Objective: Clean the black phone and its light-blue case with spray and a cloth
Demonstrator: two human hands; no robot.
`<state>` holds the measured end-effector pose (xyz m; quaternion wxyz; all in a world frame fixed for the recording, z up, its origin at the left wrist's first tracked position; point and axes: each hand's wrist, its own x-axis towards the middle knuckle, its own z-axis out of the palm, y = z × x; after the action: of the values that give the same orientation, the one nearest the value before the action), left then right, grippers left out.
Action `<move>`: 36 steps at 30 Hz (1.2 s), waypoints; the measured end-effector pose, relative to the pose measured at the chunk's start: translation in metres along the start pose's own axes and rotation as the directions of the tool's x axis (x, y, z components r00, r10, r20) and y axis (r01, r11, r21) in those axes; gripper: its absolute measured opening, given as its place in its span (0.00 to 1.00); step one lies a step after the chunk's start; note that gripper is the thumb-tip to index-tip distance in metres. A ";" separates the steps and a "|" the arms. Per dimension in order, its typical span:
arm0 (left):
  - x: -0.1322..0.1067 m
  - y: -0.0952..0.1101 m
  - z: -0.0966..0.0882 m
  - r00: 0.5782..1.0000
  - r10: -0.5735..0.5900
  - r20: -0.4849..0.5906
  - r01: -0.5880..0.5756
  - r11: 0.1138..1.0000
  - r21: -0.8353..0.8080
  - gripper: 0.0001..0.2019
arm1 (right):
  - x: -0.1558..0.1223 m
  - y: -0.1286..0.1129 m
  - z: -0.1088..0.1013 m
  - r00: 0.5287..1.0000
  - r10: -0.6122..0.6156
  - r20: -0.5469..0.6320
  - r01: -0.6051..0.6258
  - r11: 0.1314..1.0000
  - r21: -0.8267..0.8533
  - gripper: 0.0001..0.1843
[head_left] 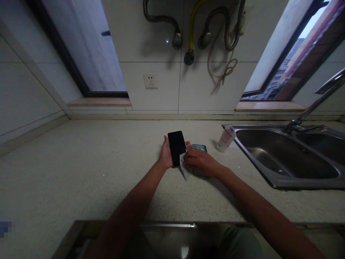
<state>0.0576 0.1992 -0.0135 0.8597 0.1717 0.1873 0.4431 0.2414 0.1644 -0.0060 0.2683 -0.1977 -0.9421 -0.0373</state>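
Observation:
A black smartphone (176, 144) lies face up across the palm of my left hand (166, 154), its screen dark. The thumb rests along its left side and fingertips show past its right edge. My right hand (198, 160) is closed on a pale tissue (185, 173), which touches the lower right part of the phone. Under and behind my right hand lies a teal phone case (199, 147) on the counter, mostly covered by the hand.
A clear plastic cup (225, 139) with red print stands tilted-looking beside the steel double sink (269, 181) at right. A chrome faucet (304, 117) rises behind the sink. The pale countertop (81, 172) ends at a front edge near my body. Hoses (161, 18) and a socket (150, 81) are on the wall.

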 end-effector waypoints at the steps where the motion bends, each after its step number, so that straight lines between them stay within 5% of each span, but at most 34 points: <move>1: 0.000 0.000 0.000 1.000 -0.003 0.000 0.003 1.000 -0.010 0.47 | -0.002 0.002 -0.002 1.000 0.016 -0.002 -0.016 1.000 -0.011 0.05; 12: 0.002 -0.001 0.000 1.000 -0.008 -0.008 0.008 1.000 -0.007 0.44 | -0.007 0.005 -0.012 0.984 0.176 -0.012 -0.173 0.980 0.100 0.06; 18: 0.003 -0.002 -0.004 0.996 -0.084 0.017 0.083 0.995 0.051 0.46 | -0.007 0.002 -0.005 0.925 0.358 -0.126 -0.330 0.923 0.197 0.08; 23: 0.003 -0.005 -0.001 0.997 -0.072 -0.021 0.073 0.993 0.093 0.44 | -0.004 -0.003 0.005 0.781 0.586 -0.217 -0.453 0.770 0.449 0.08; 29: 0.003 -0.010 0.005 0.997 -0.011 -0.076 0.017 0.997 0.081 0.35 | -0.002 -0.002 0.011 0.583 0.795 -0.170 -0.501 0.516 0.695 0.13; 36: 0.000 -0.012 0.012 0.998 -0.022 -0.056 0.026 0.997 0.078 0.34 | -0.001 0.003 0.009 0.484 0.872 -0.074 -0.439 0.315 0.841 0.17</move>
<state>0.0716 0.1906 -0.0089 0.8520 0.1908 0.2303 0.4296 0.2392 0.1683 -0.0144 0.5559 -0.4381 -0.5769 0.4077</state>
